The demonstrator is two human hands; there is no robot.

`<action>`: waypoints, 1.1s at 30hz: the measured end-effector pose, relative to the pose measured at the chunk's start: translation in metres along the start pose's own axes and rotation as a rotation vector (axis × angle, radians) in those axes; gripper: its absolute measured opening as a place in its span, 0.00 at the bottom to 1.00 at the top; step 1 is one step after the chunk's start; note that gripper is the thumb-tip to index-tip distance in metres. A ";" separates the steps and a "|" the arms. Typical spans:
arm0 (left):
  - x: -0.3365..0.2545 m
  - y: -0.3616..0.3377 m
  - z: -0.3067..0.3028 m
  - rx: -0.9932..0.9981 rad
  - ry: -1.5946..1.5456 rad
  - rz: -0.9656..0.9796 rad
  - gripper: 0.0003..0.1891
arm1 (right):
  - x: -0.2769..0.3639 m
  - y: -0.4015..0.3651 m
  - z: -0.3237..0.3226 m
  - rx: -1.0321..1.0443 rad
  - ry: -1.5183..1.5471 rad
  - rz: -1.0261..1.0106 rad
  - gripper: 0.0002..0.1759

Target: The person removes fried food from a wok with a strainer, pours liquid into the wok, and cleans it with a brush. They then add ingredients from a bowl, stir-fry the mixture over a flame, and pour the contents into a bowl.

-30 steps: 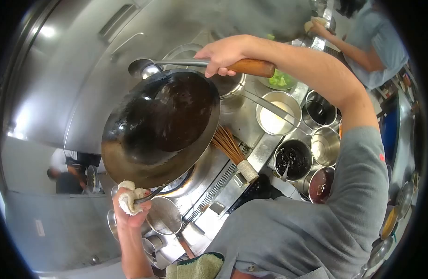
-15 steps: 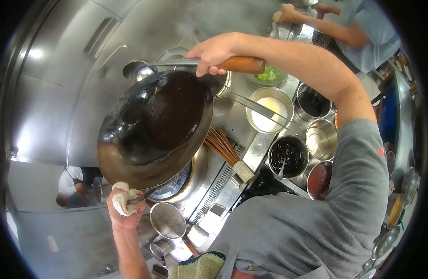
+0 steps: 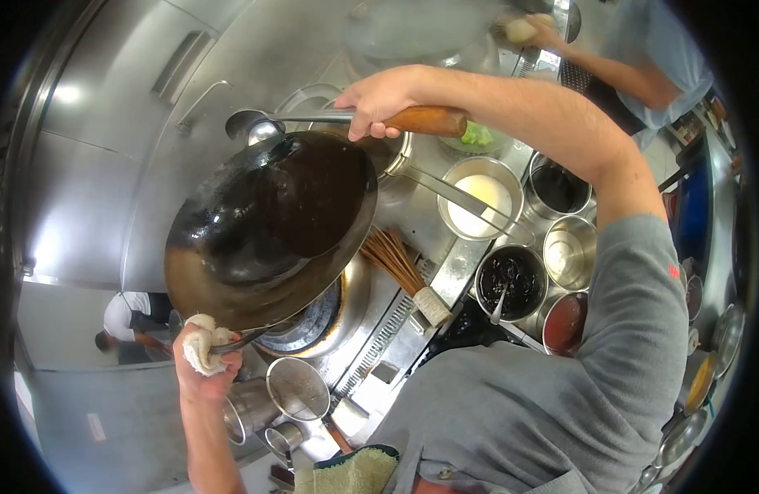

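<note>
A large dark wok [image 3: 272, 222] is raised and steeply tilted, its glossy inside facing me. My left hand [image 3: 202, 375] is closed round the wok's handle through a folded cloth [image 3: 205, 344]. At the upper rim, my right hand [image 3: 382, 100] grips a ladle [image 3: 433, 121] by its wooden handle, the metal bowl pointing left past the wok. Partly hidden below the wok is a round burner [image 3: 322, 317]. A bamboo brush [image 3: 408, 276] lies beside it.
Near my right arm stand a pot of pale liquid [image 3: 476, 175], one of dark sauce [image 3: 513, 288] and one of red sauce [image 3: 567, 323]. A round strainer [image 3: 298, 389] is below the burner. One person [image 3: 651, 58] works at upper right, another [image 3: 132, 317] at left.
The wok and my left hand have shifted a little left, uncovering a metal pot near the strainer. My right hand stays nearly in place on the ladle. The nearby person's hand has moved.
</note>
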State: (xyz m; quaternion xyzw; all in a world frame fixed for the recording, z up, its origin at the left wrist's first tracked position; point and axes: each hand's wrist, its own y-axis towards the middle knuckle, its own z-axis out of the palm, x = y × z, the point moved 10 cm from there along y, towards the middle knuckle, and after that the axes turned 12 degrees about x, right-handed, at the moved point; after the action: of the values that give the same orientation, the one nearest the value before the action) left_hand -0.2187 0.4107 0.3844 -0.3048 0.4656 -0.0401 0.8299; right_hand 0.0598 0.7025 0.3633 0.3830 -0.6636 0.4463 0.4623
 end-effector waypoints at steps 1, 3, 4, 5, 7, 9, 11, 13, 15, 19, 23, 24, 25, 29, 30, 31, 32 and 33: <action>-0.003 0.000 0.002 -0.019 0.012 0.013 0.11 | 0.001 -0.002 0.000 -0.012 -0.004 0.007 0.25; -0.002 -0.008 0.002 -0.038 0.009 0.047 0.13 | 0.008 -0.008 0.006 -0.018 -0.037 -0.001 0.24; -0.003 -0.009 0.003 -0.044 -0.003 0.039 0.13 | 0.008 -0.009 0.006 -0.009 -0.042 0.000 0.24; -0.003 -0.009 0.005 -0.052 -0.016 0.031 0.13 | 0.008 -0.010 0.007 0.000 -0.046 0.001 0.24; -0.009 -0.009 0.009 -0.053 0.040 0.067 0.13 | 0.005 -0.009 0.005 0.000 -0.017 -0.009 0.23; -0.012 -0.008 0.014 -0.044 0.071 0.078 0.13 | 0.003 -0.010 0.002 -0.001 0.006 -0.014 0.18; -0.014 -0.013 0.015 -0.023 0.074 0.089 0.13 | 0.010 -0.013 0.004 0.002 0.006 -0.029 0.10; -0.016 -0.011 0.010 -0.037 0.073 0.049 0.05 | 0.011 -0.013 0.004 0.009 0.016 -0.033 0.10; -0.020 -0.010 0.016 -0.024 0.088 0.053 0.05 | 0.009 -0.014 0.003 0.005 0.016 -0.027 0.14; -0.026 -0.011 0.019 -0.030 0.112 0.112 0.10 | 0.010 -0.015 0.001 -0.009 -0.023 -0.037 0.22; -0.030 -0.007 0.026 -0.018 0.130 0.088 0.08 | 0.009 -0.014 -0.001 -0.006 -0.013 -0.056 0.25; -0.028 -0.013 0.027 -0.038 0.138 0.100 0.06 | 0.011 -0.016 0.002 -0.005 -0.017 -0.072 0.26; -0.028 -0.014 0.029 -0.055 0.147 0.091 0.04 | 0.012 -0.018 0.003 -0.006 -0.006 -0.072 0.26; -0.037 -0.017 0.040 -0.070 0.239 0.122 0.04 | 0.012 -0.018 0.001 -0.027 -0.013 -0.062 0.27; -0.038 -0.012 0.037 -0.036 0.235 0.095 0.05 | 0.011 -0.015 0.000 -0.023 0.014 -0.084 0.27; -0.041 -0.010 0.039 -0.035 0.258 0.111 0.05 | 0.010 -0.011 -0.001 -0.018 0.040 -0.106 0.27; -0.045 -0.008 0.043 -0.034 0.280 0.120 0.05 | 0.009 -0.010 -0.002 -0.013 0.071 -0.123 0.27; -0.048 -0.007 0.046 -0.035 0.302 0.130 0.06 | 0.008 -0.009 -0.003 -0.021 0.088 -0.112 0.27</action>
State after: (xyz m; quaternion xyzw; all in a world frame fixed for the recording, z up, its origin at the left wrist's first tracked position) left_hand -0.2080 0.4434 0.4414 -0.2791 0.6045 -0.0237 0.7457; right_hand 0.0666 0.7014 0.3738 0.3947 -0.6248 0.4291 0.5194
